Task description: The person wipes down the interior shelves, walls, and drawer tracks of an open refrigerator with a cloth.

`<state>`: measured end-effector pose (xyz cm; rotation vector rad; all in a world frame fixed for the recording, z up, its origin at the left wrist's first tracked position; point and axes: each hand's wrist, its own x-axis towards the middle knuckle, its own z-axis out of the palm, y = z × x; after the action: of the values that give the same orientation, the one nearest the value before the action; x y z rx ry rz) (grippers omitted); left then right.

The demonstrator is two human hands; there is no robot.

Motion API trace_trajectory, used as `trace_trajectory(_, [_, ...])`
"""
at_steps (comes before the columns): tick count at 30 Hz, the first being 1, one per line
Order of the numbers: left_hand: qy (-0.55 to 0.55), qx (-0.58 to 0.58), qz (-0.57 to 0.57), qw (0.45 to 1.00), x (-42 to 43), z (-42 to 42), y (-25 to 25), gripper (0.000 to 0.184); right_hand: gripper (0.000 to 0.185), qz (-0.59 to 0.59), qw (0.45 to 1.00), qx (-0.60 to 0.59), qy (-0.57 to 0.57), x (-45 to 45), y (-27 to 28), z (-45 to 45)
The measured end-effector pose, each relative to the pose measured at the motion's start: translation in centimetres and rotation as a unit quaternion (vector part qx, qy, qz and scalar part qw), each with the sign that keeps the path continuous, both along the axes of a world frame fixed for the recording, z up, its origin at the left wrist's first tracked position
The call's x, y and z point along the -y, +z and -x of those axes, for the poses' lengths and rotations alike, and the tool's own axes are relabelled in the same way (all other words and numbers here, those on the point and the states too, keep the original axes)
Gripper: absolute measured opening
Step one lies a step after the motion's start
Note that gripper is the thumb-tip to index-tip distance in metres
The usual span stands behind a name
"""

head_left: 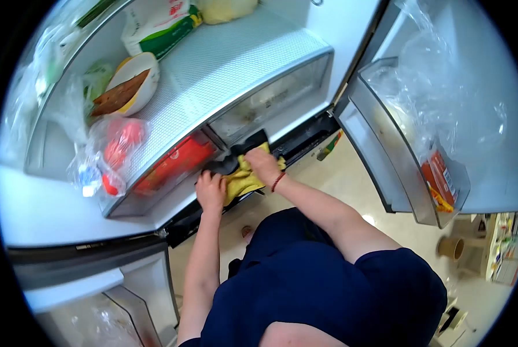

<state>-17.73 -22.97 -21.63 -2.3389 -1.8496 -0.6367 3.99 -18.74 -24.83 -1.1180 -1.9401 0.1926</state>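
A yellow cloth [243, 181] with dark grey parts lies bunched along the front lower edge of an open fridge. My right hand [263, 166], with a red bracelet at the wrist, is closed on the cloth's upper right part. At the cloth's left end, my left hand [211, 189] has its fingers curled over the edge and onto the cloth; its fingertips are partly hidden. Just behind the hands are two clear drawers: the left drawer [160, 184] holds a red package [181, 162], and the right drawer [276, 95] has pale contents that I cannot make out.
Above the drawers, a glass shelf [230, 63] carries a bowl [146, 87], a bag of red items [123, 144] and a white-green package [160, 29]. Both doors stand open; the right door bin [395, 144] holds bags and a red packet [439, 176]. A brown bin [451, 248] stands on the floor.
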Motion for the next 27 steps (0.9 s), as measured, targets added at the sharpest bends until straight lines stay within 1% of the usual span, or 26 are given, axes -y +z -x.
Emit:
trace_trajectory(1, [0.012,0.009,-0.009,1.000,0.6,1.1,-0.5,0.019,0.023,0.000,1.000,-0.010,0.022,0.6,0.3,1.5])
trace_trajectory(3, [0.044,-0.001,0.001,0.999,2.7,2.9,-0.2,0.020,0.026,-0.008,0.998,-0.013,0.063,1.3,0.2,2.7])
trace_trajectory(6, [0.056,-0.030,0.027,0.998,3.2,3.7,-0.3,0.024,0.028,-0.026,0.998,0.005,0.063,1.1,-0.5,-1.6])
trace_trajectory(7, [0.058,-0.036,0.034,0.997,3.3,3.1,-0.2,0.026,0.029,-0.022,0.999,0.028,0.011,0.5,-1.3,-4.0])
trace_trajectory(8, [0.010,-0.033,0.028,0.999,3.0,2.0,0.1,0.029,0.029,-0.016,0.998,0.052,-0.041,-0.1,-2.1,-6.4])
trace_trajectory(10, [-0.088,-0.025,0.017,0.996,1.3,-1.0,0.7,0.034,0.028,-0.011,0.989,0.088,-0.119,-0.6,0.1,-9.6])
trace_trajectory(11, [-0.073,-0.024,0.029,0.997,0.7,-2.5,0.9,0.037,0.030,-0.004,0.983,0.102,-0.149,-0.4,1.1,-9.8])
trace_trajectory(12, [-0.059,-0.023,0.042,0.997,0.5,-3.3,1.0,0.040,0.031,0.048,0.989,0.033,-0.134,-0.1,0.3,-8.7])
trace_trajectory(14, [-0.053,-0.018,0.048,0.997,0.8,-3.1,0.6,0.034,0.034,0.147,0.978,-0.105,-0.107,0.7,-1.5,-4.2])
trace_trajectory(15, [-0.054,-0.021,0.050,0.997,1.1,-2.2,0.2,0.032,0.036,0.102,0.993,-0.012,-0.065,1.3,-1.4,-2.3])
trace_trajectory(16, [-0.056,-0.026,0.052,0.997,1.4,-1.2,-0.3,0.031,0.038,0.055,0.995,0.079,-0.023,2.0,-1.1,-0.6])
trace_trajectory(17, [-0.046,-0.023,0.041,0.998,1.7,-0.5,-0.8,0.025,0.038,0.029,0.997,0.069,-0.007,2.8,-0.2,0.8])
trace_trajectory(18, [-0.044,-0.030,0.036,0.998,1.9,0.0,-0.9,0.025,0.038,0.002,0.998,0.058,0.005,3.3,0.4,1.6])
trace_trajectory(19, [-0.046,-0.037,0.029,0.998,1.7,0.1,-0.9,0.024,0.039,-0.014,0.997,0.074,0.022,2.9,-0.4,0.8])
trace_trajectory(22, [-0.060,-0.042,0.020,0.997,1.4,-0.3,-1.0,0.026,0.034,-0.004,0.999,0.022,-0.030,1.7,-1.6,-5.9])
trace_trajectory(23, [-0.071,-0.046,0.017,0.996,1.4,-0.5,-0.6,0.027,0.031,0.067,0.992,0.087,-0.060,2.4,-2.2,-7.9])
trace_trajectory(25, [-0.075,-0.047,0.017,0.996,0.9,-0.8,-0.7,0.028,0.023,0.203,0.949,0.212,-0.112,2.8,-2.5,-10.6])
trace_trajectory(26, [-0.070,-0.046,0.026,0.996,0.8,-0.8,-1.1,0.029,0.019,0.162,0.967,0.177,-0.090,3.0,-3.1,-9.9])
trace_trajectory(27, [-0.068,-0.046,0.036,0.996,0.8,-0.5,-1.3,0.031,0.015,0.122,0.980,0.139,-0.070,3.5,-2.2,-7.7])
